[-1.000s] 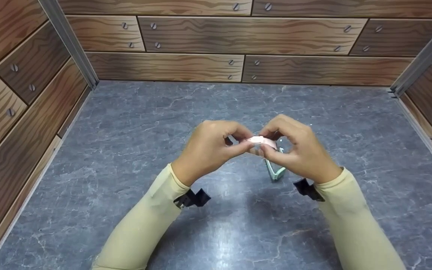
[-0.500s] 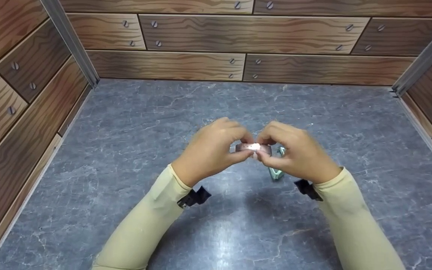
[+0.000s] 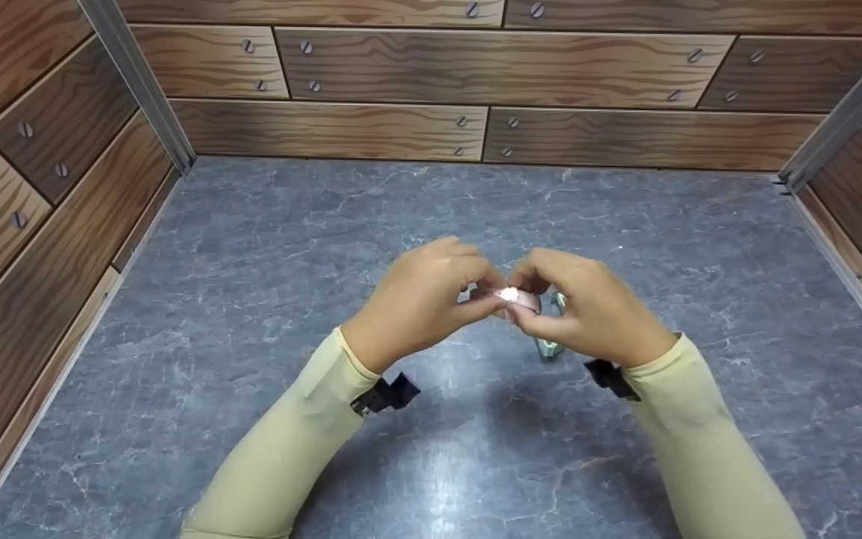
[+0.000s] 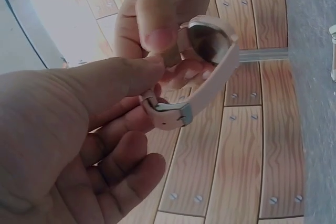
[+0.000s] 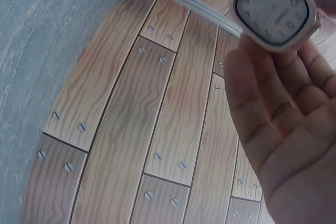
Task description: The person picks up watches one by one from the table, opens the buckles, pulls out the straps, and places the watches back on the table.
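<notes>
A pale pink wristwatch (image 3: 526, 299) is held above the table between both hands. Its squarish white dial (image 5: 270, 9) with dark numerals shows in the right wrist view. In the left wrist view the pink strap (image 4: 212, 86) curves into a loop, with a silver buckle (image 4: 185, 114) at its lower end. My left hand (image 3: 427, 303) pinches the strap close to the buckle between thumb and fingers. My right hand (image 3: 588, 303) pinches the strap from the other side; its fingertips meet the left ones and cover part of the band.
Under the right hand, a pale green angular object (image 3: 549, 346) lies on the grey marbled table (image 3: 289, 224), partly hidden. Wood-patterned panels (image 3: 401, 67) enclose the back and both sides, with metal posts (image 3: 150, 97) at the corners.
Both hands have come slightly lower and closer together with the watch. The watch turned level half a second ago and now tilts down to the right again. The green object stays put.
</notes>
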Available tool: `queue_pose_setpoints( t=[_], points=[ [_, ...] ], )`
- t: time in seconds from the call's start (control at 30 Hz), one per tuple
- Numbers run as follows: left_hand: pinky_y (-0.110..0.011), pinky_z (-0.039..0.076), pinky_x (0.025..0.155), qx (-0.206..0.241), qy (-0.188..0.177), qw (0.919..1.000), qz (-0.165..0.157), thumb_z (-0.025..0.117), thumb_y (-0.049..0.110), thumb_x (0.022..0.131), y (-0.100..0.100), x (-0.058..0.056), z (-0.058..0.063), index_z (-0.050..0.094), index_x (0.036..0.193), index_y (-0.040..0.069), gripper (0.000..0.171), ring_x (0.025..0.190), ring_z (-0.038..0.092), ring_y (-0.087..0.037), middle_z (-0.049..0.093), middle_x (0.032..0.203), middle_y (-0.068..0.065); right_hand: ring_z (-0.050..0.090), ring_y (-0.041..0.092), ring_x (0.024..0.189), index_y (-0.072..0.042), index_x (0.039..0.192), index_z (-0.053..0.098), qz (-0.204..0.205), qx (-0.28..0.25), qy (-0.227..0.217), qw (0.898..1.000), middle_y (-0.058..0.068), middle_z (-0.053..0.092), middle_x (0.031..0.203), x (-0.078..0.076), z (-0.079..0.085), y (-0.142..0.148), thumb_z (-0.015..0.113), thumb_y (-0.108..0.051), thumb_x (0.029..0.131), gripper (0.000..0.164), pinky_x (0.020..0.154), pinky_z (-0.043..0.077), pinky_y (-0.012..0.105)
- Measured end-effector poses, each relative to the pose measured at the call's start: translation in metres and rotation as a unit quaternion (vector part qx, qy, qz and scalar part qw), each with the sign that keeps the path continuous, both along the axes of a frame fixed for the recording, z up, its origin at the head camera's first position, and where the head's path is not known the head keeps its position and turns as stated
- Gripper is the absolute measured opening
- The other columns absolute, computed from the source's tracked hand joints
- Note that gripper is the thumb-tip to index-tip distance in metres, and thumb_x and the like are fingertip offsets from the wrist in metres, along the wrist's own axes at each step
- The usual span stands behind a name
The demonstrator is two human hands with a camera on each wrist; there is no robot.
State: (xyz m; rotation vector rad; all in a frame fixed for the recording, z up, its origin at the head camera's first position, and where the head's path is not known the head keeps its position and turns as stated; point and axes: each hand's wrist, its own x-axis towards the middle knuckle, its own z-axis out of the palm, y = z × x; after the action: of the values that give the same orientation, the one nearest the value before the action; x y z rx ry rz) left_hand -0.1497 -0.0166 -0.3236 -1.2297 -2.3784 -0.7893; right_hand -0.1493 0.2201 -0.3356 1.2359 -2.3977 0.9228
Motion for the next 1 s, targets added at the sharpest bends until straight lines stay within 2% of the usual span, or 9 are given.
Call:
queue_pose_setpoints(
  t=[0.1,0.27,0.47,0.77,1.0],
  points=[
    [-0.023,0.051,0.074,0.002,-0.001,1.0000,0.003,0.076,0.027,0.097,-0.0004,-0.0003,0.0004,0.079,0.100,0.014,0.013,0.084,0.063,-0.012,0.072,0.091,0.005,0.061,0.007,0.079,-0.012,0.099,0.067,0.003,-0.015,-0.004,1.000,-0.008,0.066,0.091,-0.0007,-0.0005,-0.0006,0.074,-0.001,0.089,0.016,0.071,0.052,0.021],
    [-0.020,0.053,0.076,0.004,-0.022,0.9997,0.000,0.075,0.029,0.097,0.0004,-0.0002,0.0014,0.079,0.101,0.014,0.016,0.084,0.067,-0.009,0.073,0.092,0.004,0.058,0.007,0.077,-0.011,0.097,0.066,0.002,-0.014,0.001,1.000,-0.007,0.063,0.089,-0.0005,0.0001,-0.0005,0.072,0.000,0.089,0.015,0.068,0.050,0.018],
    [-0.020,0.053,0.076,0.002,-0.039,0.9993,-0.002,0.076,0.027,0.096,0.0015,-0.0001,0.0023,0.078,0.102,0.013,0.015,0.085,0.067,-0.009,0.072,0.093,0.003,0.055,0.007,0.075,-0.012,0.096,0.063,-0.014,0.002,0.007,1.000,-0.006,0.062,0.088,0.0010,0.0006,-0.0010,0.068,0.001,0.085,0.018,0.063,0.049,0.024],
    [-0.018,0.053,0.078,0.010,-0.055,0.9984,-0.011,0.077,0.024,0.096,0.0013,0.0002,0.0029,0.077,0.102,0.012,0.013,0.087,0.068,-0.009,0.072,0.095,0.002,0.055,0.005,0.073,-0.011,0.093,0.061,-0.023,-0.011,-0.005,1.000,-0.008,0.060,0.085,0.0016,0.0000,-0.0013,0.070,0.001,0.081,0.020,0.060,0.050,0.027],
    [-0.020,0.054,0.079,0.018,-0.053,0.9983,-0.017,0.078,0.024,0.095,-0.0003,-0.0005,0.0031,0.076,0.098,0.012,0.012,0.088,0.068,-0.009,0.071,0.093,0.002,0.060,0.006,0.077,-0.013,0.092,0.060,-0.021,-0.019,-0.004,1.000,-0.008,0.061,0.085,0.0000,-0.0001,-0.0002,0.067,0.001,0.081,0.019,0.065,0.052,0.025]
  ],
)
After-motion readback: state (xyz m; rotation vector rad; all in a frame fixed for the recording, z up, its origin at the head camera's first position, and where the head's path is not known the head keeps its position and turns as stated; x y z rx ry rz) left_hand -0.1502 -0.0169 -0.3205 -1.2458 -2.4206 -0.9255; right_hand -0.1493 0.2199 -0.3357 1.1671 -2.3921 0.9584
